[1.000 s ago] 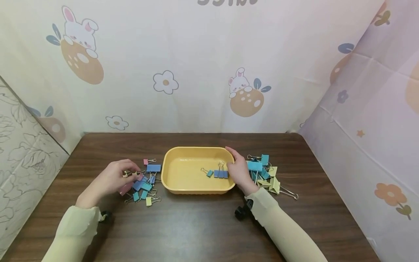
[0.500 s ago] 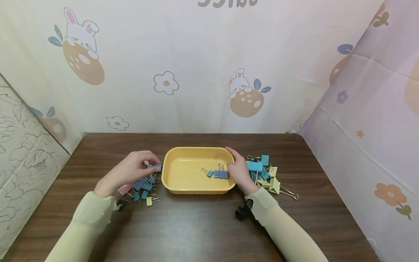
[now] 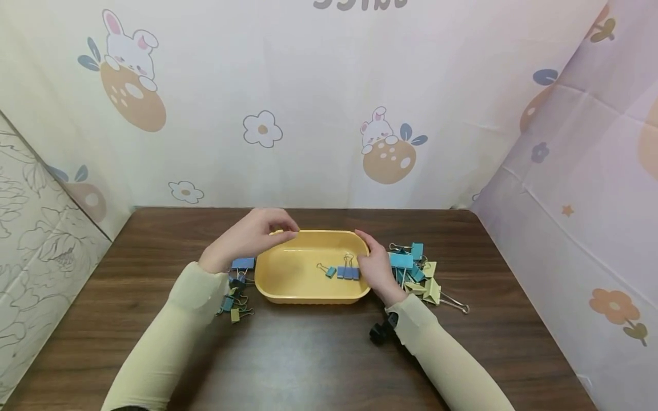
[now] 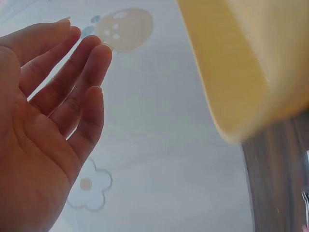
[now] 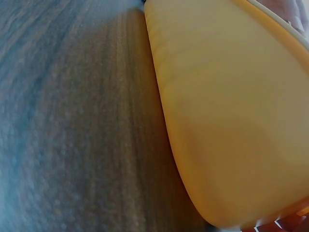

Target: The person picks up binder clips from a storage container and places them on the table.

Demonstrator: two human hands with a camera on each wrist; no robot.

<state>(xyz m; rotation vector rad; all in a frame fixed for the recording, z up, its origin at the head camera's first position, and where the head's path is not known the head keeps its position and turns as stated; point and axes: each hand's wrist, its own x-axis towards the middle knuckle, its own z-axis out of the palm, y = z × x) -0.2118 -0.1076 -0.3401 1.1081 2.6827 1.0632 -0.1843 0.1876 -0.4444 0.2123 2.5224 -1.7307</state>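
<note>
A yellow tray (image 3: 288, 279) sits mid-table, holding a small teal binder clip (image 3: 330, 273) and a larger blue binder clip (image 3: 348, 273) toward its right end. My right hand (image 3: 379, 267) grips the tray's right end, thumb over the rim; its fingers are partly hidden behind the wall. Above the tray's back left corner, my left hand (image 3: 255, 235) hovers. In the left wrist view, the loosely bent fingers (image 4: 91, 116) hold nothing that I can see. Below that forearm lies a pile of small binder clips, partly covered, including a blue clip (image 3: 243, 263) and a yellow-green clip (image 3: 235, 315).
Right of the tray, beside my right hand, lies another pile of teal clips (image 3: 401, 261) and pale yellow clips (image 3: 430, 290). The dark wooden table (image 3: 298, 354) ends at a printed curtain (image 3: 308, 160) along its back edge.
My left hand has moved right and away from me, from the left clip pile, past the blue clip, to above the tray's back left corner. The right hand stays on the tray.
</note>
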